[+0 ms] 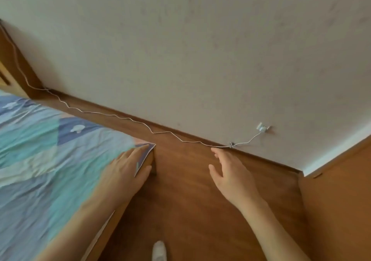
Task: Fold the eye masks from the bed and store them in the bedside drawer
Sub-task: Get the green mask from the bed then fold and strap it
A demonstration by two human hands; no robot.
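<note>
The bed (40, 150) fills the left of the view, covered by a blue and turquoise patterned sheet. My left hand (128, 164) lies flat on the bed's near corner, fingers spread over the sheet's edge, holding nothing. My right hand (230, 172) hovers open over the wooden floor to the right of the bed, fingers apart and empty. No eye mask and no bedside drawer show in this view.
A white cable (124, 118) runs along the floor by the wall to a plug (263, 128) in a low wall socket. A wooden panel (337, 210) stands at the right. A white shoe tip (159, 250) shows at the bottom edge. Wooden furniture (12, 67) stands at the far left.
</note>
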